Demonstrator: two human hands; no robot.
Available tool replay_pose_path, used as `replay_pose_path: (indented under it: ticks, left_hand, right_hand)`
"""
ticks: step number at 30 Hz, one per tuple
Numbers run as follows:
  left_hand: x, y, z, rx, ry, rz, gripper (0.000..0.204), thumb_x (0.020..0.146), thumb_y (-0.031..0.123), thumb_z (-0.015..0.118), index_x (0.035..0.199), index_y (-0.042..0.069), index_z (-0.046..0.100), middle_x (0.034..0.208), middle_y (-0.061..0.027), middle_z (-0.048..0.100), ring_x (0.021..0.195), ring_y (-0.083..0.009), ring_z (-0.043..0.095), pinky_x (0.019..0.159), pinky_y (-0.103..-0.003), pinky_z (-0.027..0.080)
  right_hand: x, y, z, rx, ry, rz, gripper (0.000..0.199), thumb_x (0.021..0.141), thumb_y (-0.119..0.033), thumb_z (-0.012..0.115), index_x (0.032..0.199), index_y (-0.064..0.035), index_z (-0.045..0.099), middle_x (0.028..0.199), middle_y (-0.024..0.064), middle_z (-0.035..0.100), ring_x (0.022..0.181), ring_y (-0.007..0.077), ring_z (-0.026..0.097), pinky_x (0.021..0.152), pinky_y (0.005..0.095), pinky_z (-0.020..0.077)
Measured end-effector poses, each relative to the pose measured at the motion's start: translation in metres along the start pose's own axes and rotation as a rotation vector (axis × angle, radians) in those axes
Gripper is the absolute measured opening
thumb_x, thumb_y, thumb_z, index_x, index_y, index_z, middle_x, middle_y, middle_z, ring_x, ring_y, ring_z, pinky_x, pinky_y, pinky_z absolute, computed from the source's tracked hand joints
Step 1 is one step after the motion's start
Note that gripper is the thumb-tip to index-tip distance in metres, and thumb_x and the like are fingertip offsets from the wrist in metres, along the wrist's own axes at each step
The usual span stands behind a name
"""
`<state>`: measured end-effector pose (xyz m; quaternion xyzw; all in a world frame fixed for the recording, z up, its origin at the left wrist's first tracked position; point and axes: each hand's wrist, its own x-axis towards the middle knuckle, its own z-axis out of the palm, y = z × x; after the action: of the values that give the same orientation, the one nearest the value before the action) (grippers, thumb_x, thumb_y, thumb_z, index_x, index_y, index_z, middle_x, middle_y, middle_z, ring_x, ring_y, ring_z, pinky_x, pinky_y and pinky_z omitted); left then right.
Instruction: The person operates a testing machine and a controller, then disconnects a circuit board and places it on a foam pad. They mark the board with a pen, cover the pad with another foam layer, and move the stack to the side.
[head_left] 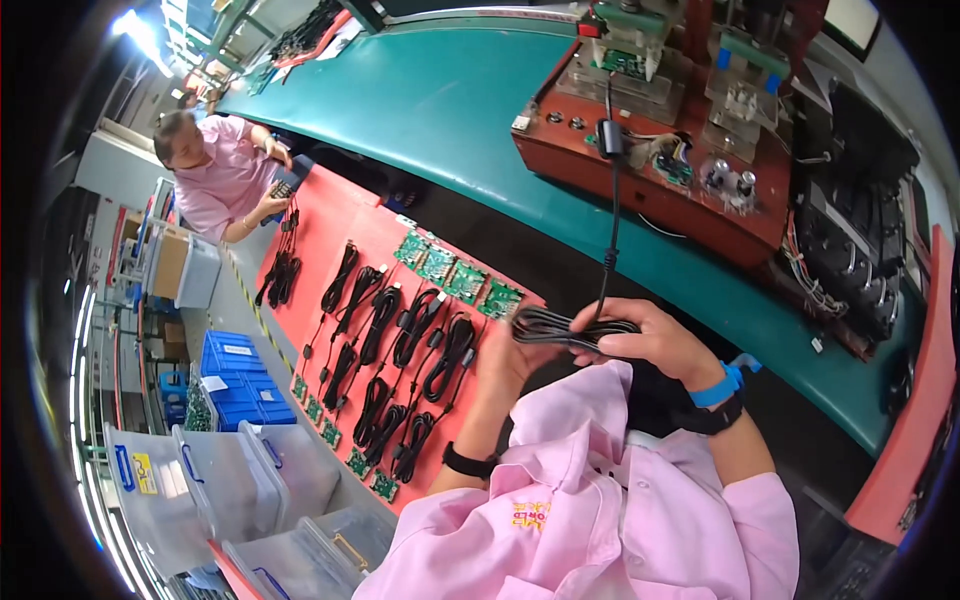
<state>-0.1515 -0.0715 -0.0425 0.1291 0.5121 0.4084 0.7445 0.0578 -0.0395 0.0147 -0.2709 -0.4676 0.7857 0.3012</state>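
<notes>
Mid-coil step: right hand (640,335) is clamped on a looped black power cable (560,327), left hand (505,355) closed on the loops' other end, at 6 o'clock of the red-brown test fixture (640,160). The cable's tail runs up toward 12, to that fixture (plug end looks seated). Next move, my read: free the tail, finish wrapping, lay the bundle by the coiled black cables (400,350) on the red mat (330,215) at 9.

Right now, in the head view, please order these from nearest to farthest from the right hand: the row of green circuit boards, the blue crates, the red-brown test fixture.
From the right hand:
1. Green circuit boards, to its left on the red mat.
2. Red-brown test fixture, ahead across the green belt.
3. Blue crates, far left on the floor.
</notes>
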Motion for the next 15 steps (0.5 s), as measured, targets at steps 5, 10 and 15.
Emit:
replay_pose_path:
  ticks: [5, 10, 15]
  left_hand:
    - [-0.007, 0.041, 0.011, -0.136, -0.354, 0.529, 0.049, 0.09, 0.034, 0.034, 0.129, 0.006, 0.03, 0.122, -0.0177, 0.043, 0.113, -0.0303, 0.044, 0.09, -0.037, 0.039]
    - [-0.011, 0.054, 0.014, -0.294, -0.399, 0.534, 0.048, 0.09, 0.032, 0.035, 0.128, 0.004, 0.032, 0.123, -0.0195, 0.042, 0.115, -0.0332, 0.042, 0.091, -0.039, 0.039]
    - [0.002, 0.054, 0.0, -0.297, -0.514, 0.466, 0.046, 0.089, 0.032, 0.038, 0.123, 0.0, 0.037, 0.119, -0.0206, 0.046, 0.111, -0.033, 0.045, 0.091, -0.04, 0.041]
  right_hand:
    - [0.006, 0.014, 0.014, 0.1, 0.111, -0.002, 0.039, 0.073, -0.013, 0.061, 0.107, 0.0001, 0.05, 0.092, 0.0086, 0.058, 0.077, 0.015, 0.058, 0.076, 0.0255, 0.0448]
    - [0.018, 0.029, 0.025, -0.491, 0.387, -0.421, 0.042, 0.067, -0.009, 0.067, 0.105, -0.0025, 0.053, 0.088, 0.0059, 0.059, 0.076, 0.0131, 0.057, 0.072, 0.0241, 0.0444]
    - [0.02, 0.036, 0.013, -0.475, 0.355, -0.309, 0.035, 0.065, -0.008, 0.069, 0.096, -0.0019, 0.056, 0.078, 0.0031, 0.059, 0.071, 0.009, 0.055, 0.066, 0.0233, 0.0439]
